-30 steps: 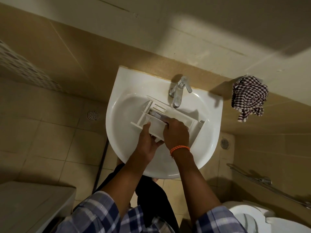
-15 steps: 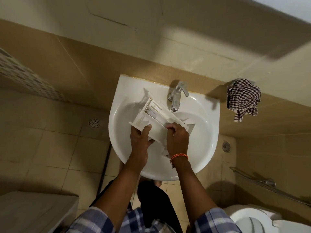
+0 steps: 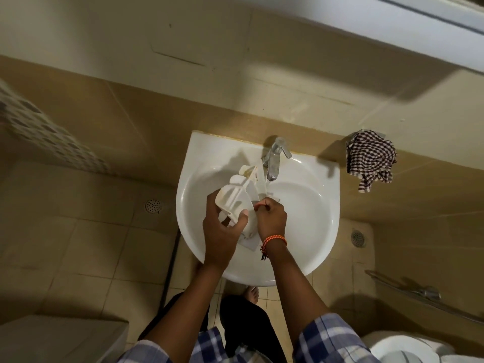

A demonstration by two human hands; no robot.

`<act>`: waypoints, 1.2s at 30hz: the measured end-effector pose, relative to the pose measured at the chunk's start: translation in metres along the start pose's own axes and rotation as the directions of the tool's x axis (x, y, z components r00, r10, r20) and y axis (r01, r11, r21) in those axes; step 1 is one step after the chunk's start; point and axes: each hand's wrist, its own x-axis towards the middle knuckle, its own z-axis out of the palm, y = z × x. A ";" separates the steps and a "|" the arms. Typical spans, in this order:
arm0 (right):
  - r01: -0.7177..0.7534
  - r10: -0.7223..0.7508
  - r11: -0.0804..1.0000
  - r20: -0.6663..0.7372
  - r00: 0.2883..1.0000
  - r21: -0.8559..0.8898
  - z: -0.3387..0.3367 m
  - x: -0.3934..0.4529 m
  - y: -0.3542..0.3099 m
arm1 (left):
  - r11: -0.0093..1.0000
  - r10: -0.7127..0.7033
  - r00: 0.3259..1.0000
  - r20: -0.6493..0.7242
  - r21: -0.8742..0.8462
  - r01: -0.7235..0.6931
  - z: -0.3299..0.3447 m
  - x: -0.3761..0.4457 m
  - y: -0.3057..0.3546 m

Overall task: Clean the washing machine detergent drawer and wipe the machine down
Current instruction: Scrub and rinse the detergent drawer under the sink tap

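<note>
Two hands work over the white sink (image 3: pixel 309 239) at the centre of the frame, and between them sits the detergent drawer (image 3: pixel 235 195), tipped up on end under the tap (image 3: pixel 273 161). The left hand (image 3: pixel 222 231) has its fingers and thumb curled round the drawer's lower end, carrying it. The right hand (image 3: pixel 271 218), with an orange cord at the wrist, is closed against the drawer's right side, fingertips tucked in; whether it pinches a wall or rubs inside a compartment is hard to tell, as the hand covers that spot. Water seems to run from the spout, though the stream is faint.

As a thing to handle, the drawer looks like thin moulded plastic: light, stiff, and probably slick when wet and soapy. Its partition walls and thin ribs are likely the weak parts, so the sound place to hold is the solid outer frame near the front panel, not the inner dividers. A checked cloth (image 3: pixel 370 159) hangs on the wall at the right of the frame, well apart from the sink.
</note>
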 end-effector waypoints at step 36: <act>0.092 -0.100 0.994 -0.138 0.985 -0.063 -0.035 -0.009 0.008 | 0.994 -0.069 0.993 -0.095 -0.089 0.061 -0.030 0.036 0.036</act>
